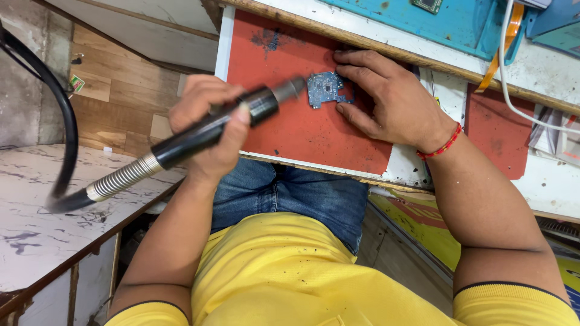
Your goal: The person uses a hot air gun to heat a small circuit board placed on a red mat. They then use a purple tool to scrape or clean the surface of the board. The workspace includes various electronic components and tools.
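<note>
A small blue circuit board lies on a red work mat on the bench. My right hand rests on the mat with fingers spread around the board's right side, pinning its edges with the fingertips. My left hand is wrapped around a black hot-air handpiece. The handpiece's metal nozzle points at the board's left edge, just short of it. A ribbed metal collar and a black hose trail off the handpiece to the left.
A white marbled side table stands at the left. At the top sit a teal device, an orange flat cable and a white cable. A second red mat lies at the right. A red thread band circles my right wrist.
</note>
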